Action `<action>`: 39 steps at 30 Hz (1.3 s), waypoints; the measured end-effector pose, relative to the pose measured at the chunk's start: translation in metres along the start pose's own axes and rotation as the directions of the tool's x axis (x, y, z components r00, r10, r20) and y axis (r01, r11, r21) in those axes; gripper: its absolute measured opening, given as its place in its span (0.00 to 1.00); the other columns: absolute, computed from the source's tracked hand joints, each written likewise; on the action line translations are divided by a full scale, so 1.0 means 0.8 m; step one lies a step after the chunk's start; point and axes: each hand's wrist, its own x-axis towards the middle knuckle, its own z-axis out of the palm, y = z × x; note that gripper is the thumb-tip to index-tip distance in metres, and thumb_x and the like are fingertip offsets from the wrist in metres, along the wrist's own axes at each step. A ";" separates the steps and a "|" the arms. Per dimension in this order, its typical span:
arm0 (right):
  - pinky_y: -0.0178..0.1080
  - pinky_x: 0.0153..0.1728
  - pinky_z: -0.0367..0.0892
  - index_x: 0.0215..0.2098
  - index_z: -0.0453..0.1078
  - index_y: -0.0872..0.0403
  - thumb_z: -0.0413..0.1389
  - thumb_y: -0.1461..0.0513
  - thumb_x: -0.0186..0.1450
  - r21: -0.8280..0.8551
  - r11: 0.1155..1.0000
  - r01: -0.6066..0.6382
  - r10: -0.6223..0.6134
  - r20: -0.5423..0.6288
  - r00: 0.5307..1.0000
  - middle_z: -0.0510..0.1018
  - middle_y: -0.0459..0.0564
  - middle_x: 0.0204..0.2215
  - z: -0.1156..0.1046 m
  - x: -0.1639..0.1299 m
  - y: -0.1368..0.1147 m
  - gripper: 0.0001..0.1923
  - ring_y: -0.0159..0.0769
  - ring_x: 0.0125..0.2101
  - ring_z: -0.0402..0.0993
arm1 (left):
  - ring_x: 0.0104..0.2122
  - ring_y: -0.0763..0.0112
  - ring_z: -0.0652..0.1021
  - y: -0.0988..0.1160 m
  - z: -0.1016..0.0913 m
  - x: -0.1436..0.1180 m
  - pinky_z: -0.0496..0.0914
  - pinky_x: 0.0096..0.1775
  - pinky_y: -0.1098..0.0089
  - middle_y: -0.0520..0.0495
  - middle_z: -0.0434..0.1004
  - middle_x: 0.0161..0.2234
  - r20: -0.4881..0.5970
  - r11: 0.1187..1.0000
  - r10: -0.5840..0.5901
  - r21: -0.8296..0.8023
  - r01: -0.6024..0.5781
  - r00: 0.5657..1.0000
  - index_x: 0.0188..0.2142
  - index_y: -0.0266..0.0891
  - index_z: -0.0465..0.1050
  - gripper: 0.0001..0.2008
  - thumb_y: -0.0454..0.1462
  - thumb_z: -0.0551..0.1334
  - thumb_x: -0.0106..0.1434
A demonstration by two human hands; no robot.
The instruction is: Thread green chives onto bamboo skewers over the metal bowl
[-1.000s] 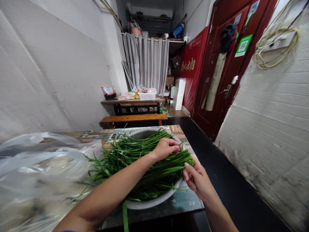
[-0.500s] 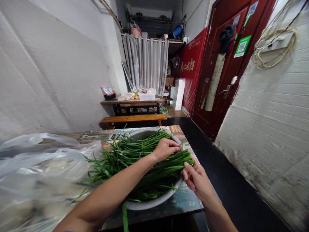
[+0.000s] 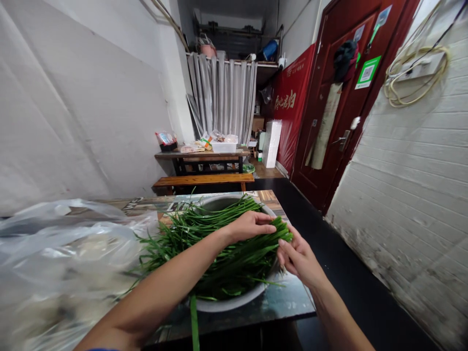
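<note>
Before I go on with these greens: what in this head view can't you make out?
- Basin inside: buried under the green stalks.
- Left hand fingertips: they rest on the stalks, grip unclear from above.
- Right hand: at the cut ends, pinch hidden by its own fingers.
- Clear plastic bag: blurred, contents unreadable.
- Items on the far table: too small to tell.
- Near table edge: cut off by the bottom of the picture.

Two bare forearms, left hand [image 3: 248, 225], right hand [image 3: 298, 257], blue sleeve edge by left elbow

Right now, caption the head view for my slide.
Left hand rests on green chives heaped in a metal basin; right hand pinches their cut ends.
</note>
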 end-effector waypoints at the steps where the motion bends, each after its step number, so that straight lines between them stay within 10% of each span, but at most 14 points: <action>1: 0.24 0.07 0.39 0.57 0.48 0.50 0.52 0.56 0.62 -0.041 0.999 0.006 -0.006 0.006 1.000 0.68 0.38 0.13 -0.003 0.003 -0.002 0.27 0.19 0.06 0.45 | 0.37 0.67 0.75 0.002 0.000 0.001 0.67 0.40 0.72 0.46 0.76 0.39 -0.021 1.000 0.011 0.017 -0.011 1.000 0.42 0.35 0.73 0.19 0.42 0.62 0.53; 6: 0.28 0.10 0.51 0.45 0.66 0.55 0.53 0.55 0.60 -0.406 0.908 0.101 -0.091 0.043 0.995 0.69 0.42 0.17 -0.027 0.017 -0.028 0.17 0.24 0.11 0.57 | 0.30 0.70 0.75 0.023 -0.023 -0.004 0.66 0.34 0.73 0.46 0.77 0.32 -0.255 0.999 0.032 -0.034 -0.042 0.967 0.33 0.32 0.76 0.16 0.44 0.64 0.51; 10: 0.34 0.25 0.63 0.35 0.75 0.56 0.53 0.57 0.60 -0.660 0.685 0.309 -0.322 0.107 0.941 0.70 0.45 0.18 -0.026 0.038 -0.074 0.13 0.33 0.22 0.66 | 0.29 0.72 0.75 0.047 -0.046 -0.019 0.67 0.33 0.72 0.45 0.77 0.31 -0.204 0.963 -0.009 -0.266 -0.046 0.979 0.36 0.32 0.74 0.19 0.42 0.67 0.47; 28: 0.35 0.28 0.65 0.36 0.75 0.55 0.49 0.61 0.62 -0.754 0.200 0.626 -0.453 0.496 0.741 0.77 0.48 0.25 0.060 0.106 -0.215 0.13 0.35 0.23 0.71 | 0.36 0.66 0.76 0.140 -0.091 -0.052 0.68 0.42 0.64 0.37 0.76 0.37 -0.138 0.898 0.116 -0.409 -0.163 0.984 0.38 0.29 0.73 0.14 0.35 0.65 0.52; 39: 0.34 0.28 0.64 0.38 0.75 0.55 0.48 0.62 0.63 -0.746 0.218 0.630 -0.420 0.511 0.750 0.76 0.47 0.22 0.065 0.106 -0.186 0.14 0.33 0.22 0.70 | 0.33 0.66 0.77 0.121 -0.086 -0.057 0.69 0.41 0.63 0.39 0.77 0.31 -0.116 0.877 0.001 -0.476 -0.057 0.993 0.37 0.29 0.72 0.15 0.34 0.66 0.50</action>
